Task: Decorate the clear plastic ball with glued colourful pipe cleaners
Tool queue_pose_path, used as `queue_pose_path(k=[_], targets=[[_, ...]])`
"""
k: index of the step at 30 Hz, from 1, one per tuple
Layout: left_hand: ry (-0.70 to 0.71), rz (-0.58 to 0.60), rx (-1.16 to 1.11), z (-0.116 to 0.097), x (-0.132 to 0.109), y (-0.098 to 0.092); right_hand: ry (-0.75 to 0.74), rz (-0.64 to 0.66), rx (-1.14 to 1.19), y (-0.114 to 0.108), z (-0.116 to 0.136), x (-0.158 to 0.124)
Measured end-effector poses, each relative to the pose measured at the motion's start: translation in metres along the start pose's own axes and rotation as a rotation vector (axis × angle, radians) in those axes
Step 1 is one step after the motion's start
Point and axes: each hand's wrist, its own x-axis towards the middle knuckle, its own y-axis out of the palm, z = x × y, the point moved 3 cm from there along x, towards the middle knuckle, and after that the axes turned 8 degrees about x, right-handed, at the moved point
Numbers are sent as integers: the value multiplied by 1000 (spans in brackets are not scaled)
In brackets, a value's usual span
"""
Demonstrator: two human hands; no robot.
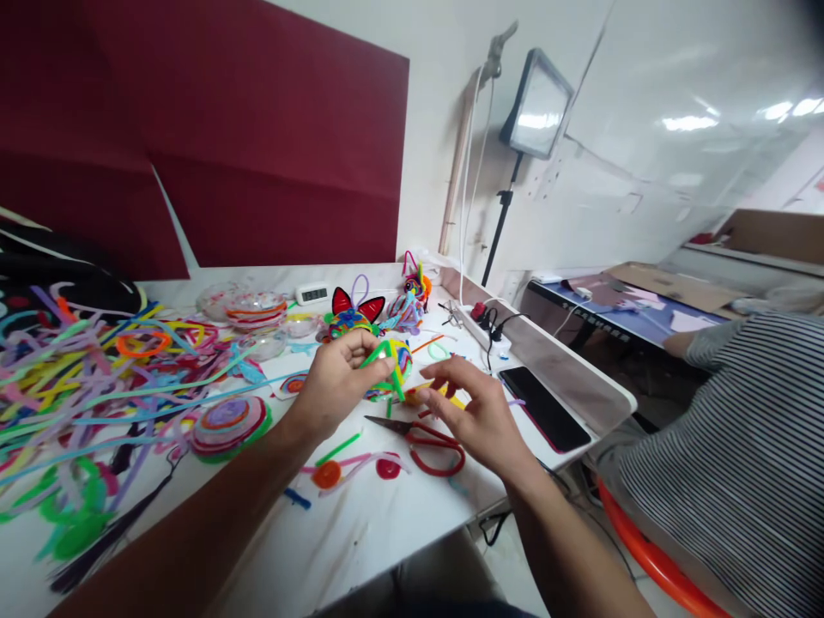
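My left hand [344,378] is closed in a pinch on a bent green pipe cleaner [395,378], with a bit of yellow beside it. To its right, my right hand [473,408] hovers with curved fingers apart, and nothing shows between them. Red-handled scissors [438,445] lie on the white table under my right hand, blades pointing left. Just behind my left hand sits a colourful ornament with red-and-black ears [356,311], partly hidden by the hand. Short green [339,448] and blue pipe cleaner pieces [297,498] lie nearer me, with an orange coil [326,475] and a red coil [387,466].
Piled pipe cleaners [116,360] cover the table's left side, beside a striped coiled disc [232,425]. A phone [546,408] and a power strip [493,335] lie at the right edge. A person in a striped top [734,438] sits close on the right.
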Motion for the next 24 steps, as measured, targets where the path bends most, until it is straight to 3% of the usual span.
queue_pose_path(k=[3,8,14,18,24], targets=[[114,86,149,-8,-5,4,-133,11,100,-4,17,15],[240,145,349,-21,-14,9,-241,185,78,-8,33,34],[247,159,384,-27,-17,8,-69,420,25,-15,28,46],[232,168,385,-28,-17,9,75,516,133,-15,20,50],[186,147,374,-22,-14,6,201,526,293,-11,9,52]])
